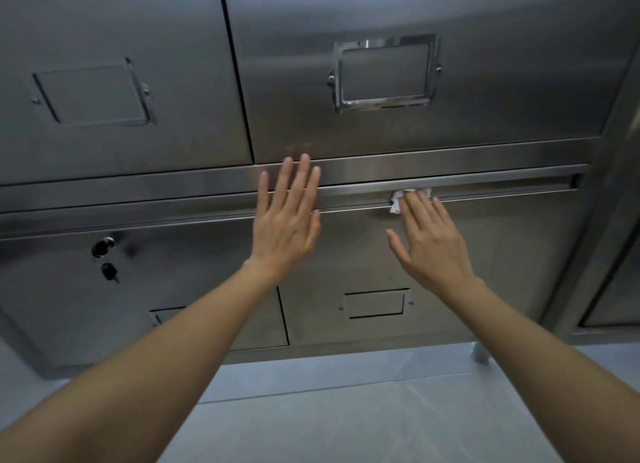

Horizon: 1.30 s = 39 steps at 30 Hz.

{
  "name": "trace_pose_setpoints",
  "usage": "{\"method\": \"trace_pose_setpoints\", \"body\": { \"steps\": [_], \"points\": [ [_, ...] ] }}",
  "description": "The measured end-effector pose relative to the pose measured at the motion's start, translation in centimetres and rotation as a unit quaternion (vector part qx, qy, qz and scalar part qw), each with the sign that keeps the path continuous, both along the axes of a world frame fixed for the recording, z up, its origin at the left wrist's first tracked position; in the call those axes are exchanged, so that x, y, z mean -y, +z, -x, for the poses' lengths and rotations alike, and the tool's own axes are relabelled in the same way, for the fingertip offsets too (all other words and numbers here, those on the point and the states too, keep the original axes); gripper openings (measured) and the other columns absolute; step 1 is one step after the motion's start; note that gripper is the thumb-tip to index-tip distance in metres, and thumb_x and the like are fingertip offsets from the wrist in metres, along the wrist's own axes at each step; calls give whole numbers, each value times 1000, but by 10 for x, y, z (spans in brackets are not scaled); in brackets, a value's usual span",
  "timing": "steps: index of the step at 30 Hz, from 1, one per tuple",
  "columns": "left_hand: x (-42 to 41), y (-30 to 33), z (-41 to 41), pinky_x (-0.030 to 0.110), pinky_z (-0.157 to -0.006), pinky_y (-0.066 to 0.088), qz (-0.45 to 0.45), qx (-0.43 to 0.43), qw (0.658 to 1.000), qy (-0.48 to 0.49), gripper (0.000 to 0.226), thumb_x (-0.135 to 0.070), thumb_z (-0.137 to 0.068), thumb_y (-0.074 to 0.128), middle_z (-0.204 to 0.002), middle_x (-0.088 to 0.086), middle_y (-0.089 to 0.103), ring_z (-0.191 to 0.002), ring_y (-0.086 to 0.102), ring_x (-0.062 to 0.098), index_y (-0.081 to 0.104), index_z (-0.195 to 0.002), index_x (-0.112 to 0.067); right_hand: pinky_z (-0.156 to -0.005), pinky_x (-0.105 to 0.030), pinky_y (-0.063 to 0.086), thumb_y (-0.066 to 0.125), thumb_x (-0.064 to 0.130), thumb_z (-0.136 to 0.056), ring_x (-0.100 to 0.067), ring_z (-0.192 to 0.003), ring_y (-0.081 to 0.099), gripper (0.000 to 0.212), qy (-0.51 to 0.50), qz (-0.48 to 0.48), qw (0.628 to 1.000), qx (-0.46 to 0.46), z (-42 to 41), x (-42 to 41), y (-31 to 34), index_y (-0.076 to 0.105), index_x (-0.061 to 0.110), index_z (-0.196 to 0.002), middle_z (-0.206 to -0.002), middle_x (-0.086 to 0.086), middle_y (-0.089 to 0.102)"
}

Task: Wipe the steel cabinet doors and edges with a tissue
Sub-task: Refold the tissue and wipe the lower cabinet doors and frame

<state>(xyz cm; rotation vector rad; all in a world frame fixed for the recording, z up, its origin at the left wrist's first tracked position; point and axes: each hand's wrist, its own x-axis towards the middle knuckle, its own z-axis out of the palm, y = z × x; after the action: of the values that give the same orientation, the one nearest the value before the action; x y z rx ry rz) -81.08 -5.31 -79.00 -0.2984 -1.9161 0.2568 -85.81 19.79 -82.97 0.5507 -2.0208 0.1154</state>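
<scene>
A steel cabinet fills the view, with upper doors (450, 99) and lower doors (502, 255) split by a horizontal rail (485, 172). My left hand (287, 220) lies flat with straight fingers on the lower door's top edge, fingertips reaching the rail. My right hand (429, 241) presses a white crumpled tissue (396, 201) with straight fingers against the recessed edge (502, 191) at the top of the lower right door. Most of the tissue is hidden under the fingers.
A chrome label frame (382, 73) sits on the upper right door, a flatter one (91, 94) on the upper left. A lock with hanging keys (105, 258) is on the lower left door. Grey floor (346, 410) lies below; another cabinet (620, 255) stands at right.
</scene>
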Motion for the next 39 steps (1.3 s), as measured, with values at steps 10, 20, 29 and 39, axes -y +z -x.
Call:
{"method": "trace_pose_setpoints", "body": {
  "steps": [10, 20, 29, 39],
  "points": [
    [-87, 8, 76, 55, -119, 15, 186, 1, 983, -8, 62, -30, -99, 42, -162, 8, 25, -149, 22, 32, 28, -156, -12, -116, -40, 30, 29, 43, -106, -32, -132, 52, 60, 42, 29, 999, 9, 17, -45, 0, 58, -2, -134, -139, -18, 57],
    [-82, 3, 80, 54, -121, 6, 197, -33, 980, 3, 58, -32, -103, 29, -163, 9, 18, -149, 17, 33, 24, -157, -11, -119, -39, 26, 29, 41, -106, -32, -135, 48, 59, 115, 58, 992, 1, 18, -27, -4, 56, -1, -137, -141, -17, 55],
    [-82, 3, 79, 56, -120, 4, 203, -34, 979, 12, 61, -33, -103, 29, -165, 13, 12, -152, 0, 33, 17, -158, -9, -119, -40, 24, 30, 43, -105, -41, -138, 42, 63, -7, 227, 974, 0, 39, -92, -12, 58, -7, -131, -139, -23, 55],
    [-82, 1, 79, 55, -121, 3, 203, -28, 979, 14, 60, -32, -103, 28, -164, 12, 11, -152, 0, 33, 20, -157, -8, -120, -38, 24, 42, 27, -101, -31, -132, 52, 45, 39, 129, 991, -4, 43, -118, -8, 60, 0, -133, -139, -15, 58]
  ]
}}
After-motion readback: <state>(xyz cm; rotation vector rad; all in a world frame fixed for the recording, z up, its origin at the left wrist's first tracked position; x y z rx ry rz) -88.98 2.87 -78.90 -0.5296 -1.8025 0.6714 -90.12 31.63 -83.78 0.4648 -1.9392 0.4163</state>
